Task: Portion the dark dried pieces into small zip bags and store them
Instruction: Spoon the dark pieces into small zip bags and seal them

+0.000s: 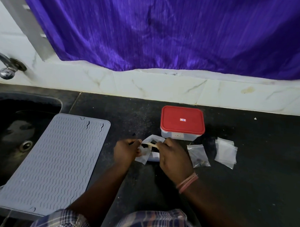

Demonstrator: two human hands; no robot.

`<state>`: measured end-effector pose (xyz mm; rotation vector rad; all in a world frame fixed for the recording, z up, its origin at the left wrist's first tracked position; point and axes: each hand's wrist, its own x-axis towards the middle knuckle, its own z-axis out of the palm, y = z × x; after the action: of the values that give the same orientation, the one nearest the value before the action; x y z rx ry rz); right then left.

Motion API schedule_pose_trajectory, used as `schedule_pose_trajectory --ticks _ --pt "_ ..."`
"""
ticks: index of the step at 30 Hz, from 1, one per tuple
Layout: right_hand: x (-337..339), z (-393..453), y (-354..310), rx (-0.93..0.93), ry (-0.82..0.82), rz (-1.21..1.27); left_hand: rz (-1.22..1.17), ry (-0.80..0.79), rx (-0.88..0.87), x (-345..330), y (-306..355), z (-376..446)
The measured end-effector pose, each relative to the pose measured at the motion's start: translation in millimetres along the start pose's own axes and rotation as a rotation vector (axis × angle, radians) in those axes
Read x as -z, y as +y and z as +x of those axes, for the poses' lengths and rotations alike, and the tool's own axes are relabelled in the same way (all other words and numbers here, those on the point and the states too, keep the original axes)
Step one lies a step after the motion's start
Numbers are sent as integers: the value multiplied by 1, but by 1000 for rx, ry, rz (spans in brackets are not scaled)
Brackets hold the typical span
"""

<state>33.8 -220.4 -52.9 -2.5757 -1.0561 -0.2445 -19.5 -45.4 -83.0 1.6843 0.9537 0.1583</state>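
1. A purple curtain point(168, 30) is hung across the top, over a pale tiled wall point(147, 85).
2. A black counter point(229, 188) is spread below it, with a sink point(13, 131) and a tap point(8, 67) at the left.
3. A grey mat point(54, 163) is laid half over the sink, well apart from the work.
4. A box point(182, 124) with a red lid is set at the back. The lid is shut. The box is just behind the hands.
5. Empty bags point(226, 150) are stacked at the far right.
6. A filled bag point(198, 155) is laid between that stack and the right hand. A few dark bits are seen in its low end.
7. A small bag point(147, 155) is held flat on the counter between both hands. Dark pieces point(146, 146) are seen near its top.
8. The bag's left side is pinched by the left hand point(125, 152), with the fingers curled.
9. The bag's top right edge is pinched by the right hand point(173, 158). A thin pale strip is stretched from hand to hand; it is likely the zip edge, but this is blurred.
10. The zip line is laid left to right, straight between the hands. The bag is likely being closed, so a press along that line is called for. The box and the filled bag are nearer the right hand.
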Motion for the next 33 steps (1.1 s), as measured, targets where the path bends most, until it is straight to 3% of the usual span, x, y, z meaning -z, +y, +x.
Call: schedule_pose_trajectory --ticks 8,13,16,19,24,28,33 --pt "-2 -2 8 -5 -16 109 -46 -9 71 -1 -12 6" --pt "-4 -4 26 -324 206 337 30 19 76 -3 -15 12" --pt "-8 -10 38 -364 109 212 59 -37 99 -5 -19 14" --pt "-12 -14 36 -267 0 73 81 -100 94 -11 -20 11" --pt "-29 -15 27 -114 -83 -125 205 -171 -72 -21 -13 6" --pt "-34 -14 17 -243 -152 -99 278 -169 -79 -24 -13 7" --pt "-37 -3 10 -520 -40 262 307 -166 -45 -25 -10 12"
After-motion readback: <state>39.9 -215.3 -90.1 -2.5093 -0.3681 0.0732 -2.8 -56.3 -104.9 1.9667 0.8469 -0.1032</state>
